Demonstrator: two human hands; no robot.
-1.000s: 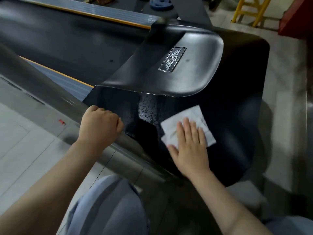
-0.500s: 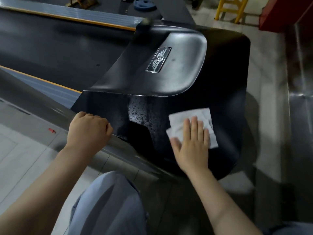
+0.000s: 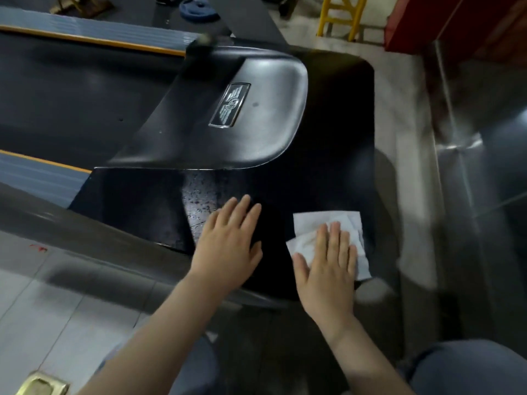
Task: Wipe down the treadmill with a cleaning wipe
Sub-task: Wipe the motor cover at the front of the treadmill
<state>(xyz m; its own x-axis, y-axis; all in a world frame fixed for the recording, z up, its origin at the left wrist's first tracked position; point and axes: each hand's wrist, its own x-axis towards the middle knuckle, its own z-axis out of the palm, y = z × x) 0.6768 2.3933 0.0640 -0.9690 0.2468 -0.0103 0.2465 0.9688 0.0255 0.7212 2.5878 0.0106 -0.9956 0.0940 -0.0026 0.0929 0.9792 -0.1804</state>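
Your right hand [image 3: 328,266] lies flat, fingers straight, pressing the white cleaning wipe [image 3: 330,240] onto the glossy black treadmill [image 3: 328,143] hood close to its near right edge, and your left hand [image 3: 228,240] rests open and empty on the hood just beside it. Because nothing is pinching the wipe, 1 more stroke rightward could push it off the edge, or your palm could slide over it and leave it bunched. The speckled wet patch [image 3: 199,195] by your left fingers looks unwiped and could get smeared.
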